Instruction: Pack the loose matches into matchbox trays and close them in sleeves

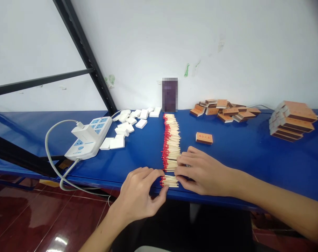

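Observation:
A long row of red-headed matches (172, 140) runs from the back of the blue table towards its front edge, the red heads all pointing left. A small bunch of matches (170, 181) lies apart from the row, close to the edge. My left hand (144, 190) has its index finger and thumb closed about the head end of that bunch. At the plain stick end, the fingertips of my right hand (200, 172) are bent against the same bunch, with other fingers beside the row. A single orange matchbox (204, 138) lies just beyond my right hand.
White small boxes (122, 129) lie scattered back left, near a power strip (92, 138) with a plugged-in charger and a cable looping over the edge. Orange matchboxes (224, 110) are heaped at the back right, beside a neat stack of matchboxes (292, 120). A black shelf post (87, 59) rises at left.

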Motion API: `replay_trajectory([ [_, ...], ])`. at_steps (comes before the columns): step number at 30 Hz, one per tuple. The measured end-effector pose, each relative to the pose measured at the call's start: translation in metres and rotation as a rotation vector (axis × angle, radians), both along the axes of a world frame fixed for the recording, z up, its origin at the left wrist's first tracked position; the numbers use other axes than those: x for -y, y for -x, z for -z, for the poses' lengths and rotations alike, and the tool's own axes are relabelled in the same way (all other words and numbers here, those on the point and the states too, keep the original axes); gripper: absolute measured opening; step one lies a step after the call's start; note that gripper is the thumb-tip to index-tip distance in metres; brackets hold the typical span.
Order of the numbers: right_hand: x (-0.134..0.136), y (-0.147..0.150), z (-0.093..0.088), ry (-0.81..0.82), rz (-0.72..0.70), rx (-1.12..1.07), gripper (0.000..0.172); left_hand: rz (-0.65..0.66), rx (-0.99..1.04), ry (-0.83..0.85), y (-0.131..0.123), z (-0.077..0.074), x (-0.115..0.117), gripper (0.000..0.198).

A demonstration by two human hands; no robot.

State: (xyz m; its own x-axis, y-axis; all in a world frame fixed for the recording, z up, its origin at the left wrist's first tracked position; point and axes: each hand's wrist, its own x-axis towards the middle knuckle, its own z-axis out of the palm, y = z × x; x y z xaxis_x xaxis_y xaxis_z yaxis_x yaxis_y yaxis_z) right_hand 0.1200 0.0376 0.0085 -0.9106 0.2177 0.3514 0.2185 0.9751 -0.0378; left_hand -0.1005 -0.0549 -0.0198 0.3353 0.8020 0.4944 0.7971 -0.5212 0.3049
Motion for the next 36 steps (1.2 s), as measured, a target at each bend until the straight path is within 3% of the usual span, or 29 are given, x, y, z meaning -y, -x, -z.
replay_trajectory([
  [25, 0.0030, 0.0053, 0.0077, 0.032, 0.037, -0.083, 0.024, -0.011, -0.025, 0.007, -0.0003, -0.0010, -0.0012, 0.023],
  [36, 0.0053, 0.0022, 0.0008, 0.063, -0.010, -0.070, 0.019, 0.025, -0.025, -0.017, 0.0015, -0.0002, 0.0007, 0.024],
])
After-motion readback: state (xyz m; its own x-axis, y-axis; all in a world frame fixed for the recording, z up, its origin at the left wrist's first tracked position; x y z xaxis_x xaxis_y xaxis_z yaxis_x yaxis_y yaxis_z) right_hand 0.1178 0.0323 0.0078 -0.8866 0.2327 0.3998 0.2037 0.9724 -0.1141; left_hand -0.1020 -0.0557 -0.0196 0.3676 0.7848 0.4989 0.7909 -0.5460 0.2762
